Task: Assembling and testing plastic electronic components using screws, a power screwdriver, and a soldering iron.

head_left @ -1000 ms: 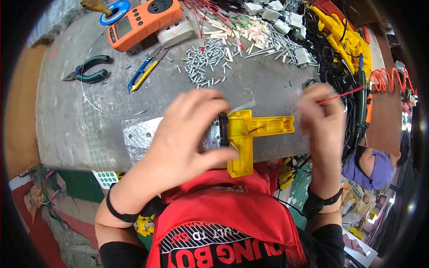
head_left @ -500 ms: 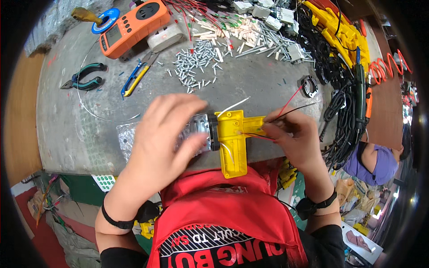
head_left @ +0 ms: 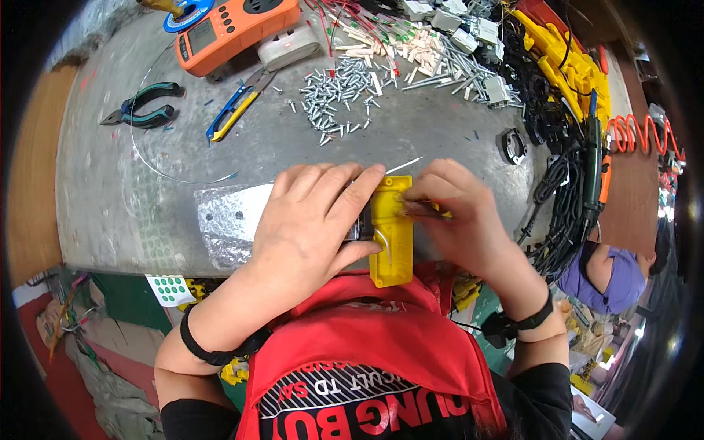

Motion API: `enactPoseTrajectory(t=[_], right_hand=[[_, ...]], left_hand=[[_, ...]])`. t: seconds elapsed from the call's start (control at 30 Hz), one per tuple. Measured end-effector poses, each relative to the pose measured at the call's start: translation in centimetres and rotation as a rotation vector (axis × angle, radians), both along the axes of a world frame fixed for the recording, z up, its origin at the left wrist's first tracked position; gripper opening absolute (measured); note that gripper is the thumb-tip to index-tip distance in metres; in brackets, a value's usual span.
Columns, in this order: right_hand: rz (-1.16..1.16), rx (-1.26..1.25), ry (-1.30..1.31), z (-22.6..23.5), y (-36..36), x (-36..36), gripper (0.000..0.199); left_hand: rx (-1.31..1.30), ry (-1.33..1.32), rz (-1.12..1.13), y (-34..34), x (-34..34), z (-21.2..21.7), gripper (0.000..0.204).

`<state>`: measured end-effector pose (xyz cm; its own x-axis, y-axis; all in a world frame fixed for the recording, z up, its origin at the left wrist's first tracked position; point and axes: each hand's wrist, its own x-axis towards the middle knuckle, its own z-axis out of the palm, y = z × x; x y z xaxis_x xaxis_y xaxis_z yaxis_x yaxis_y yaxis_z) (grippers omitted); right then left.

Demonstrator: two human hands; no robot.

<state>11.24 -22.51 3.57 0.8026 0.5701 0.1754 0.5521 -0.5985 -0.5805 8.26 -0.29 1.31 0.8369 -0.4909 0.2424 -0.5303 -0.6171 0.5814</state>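
"Hands, head view: how are they set?"

"Left hand (head_left: 312, 213) laid palm down, my fingers side by side and slightly bent, the thumb held apart below them. It covers much of a black collar (head_left: 365, 226); my thumb tip meets the left edge of the yellow housing (head_left: 394, 258), and a fingertip lies just beside its far end. Whether the palm grips what is beneath it, I cannot tell."

"And the other?"

"Right hand (head_left: 458, 205) curled and partly blurred, my fingertips over the right side of the housing. A dark strip (head_left: 431, 210) shows at them; whether I pinch it, I cannot tell."

"Position of the housing?"

"Near edge of the grey workbench (head_left: 242, 154), hollow side up, its near end reaching my red apron (head_left: 367, 323). One white wire (head_left: 387, 246) curves within the near part; a second white wire (head_left: 407, 163) projects beyond the far end."

"Surroundings?"

"Just left of my left hand, clear wrap (head_left: 224, 246). Farther back, left to right: pliers (head_left: 133, 110), snips (head_left: 240, 112) with blue-and-yellow handles, and heaped screws (head_left: 334, 95). Behind the snips, an orange meter (head_left: 238, 44). Right of my hands, a black ring (head_left: 507, 143) and bundled black cables (head_left: 561, 213)."
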Motion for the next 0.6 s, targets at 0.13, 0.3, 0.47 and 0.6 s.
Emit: enactPoseTrajectory(t=[0.13,0.3,0.47,0.6], right_hand=[[0.069,-0.011,0.191,0.6,-0.8,1.0,0.018],[0.056,-0.076,0.169,0.7,0.2,1.3,0.018],[-0.058,0.078,0.258,-0.3,-0.7,0.7,0.012],[-0.373,0.272,0.396,1.6,-3.5,1.8,0.015]], left_hand=[[-0.005,0.004,0.004,0.0,0.0,-0.2,0.083],[0.006,0.005,0.010,-0.1,0.0,0.0,0.083],[0.011,-0.015,-0.005,-0.4,0.1,0.0,0.081],[0.070,-0.054,-0.002,-0.2,0.1,0.0,0.076]])
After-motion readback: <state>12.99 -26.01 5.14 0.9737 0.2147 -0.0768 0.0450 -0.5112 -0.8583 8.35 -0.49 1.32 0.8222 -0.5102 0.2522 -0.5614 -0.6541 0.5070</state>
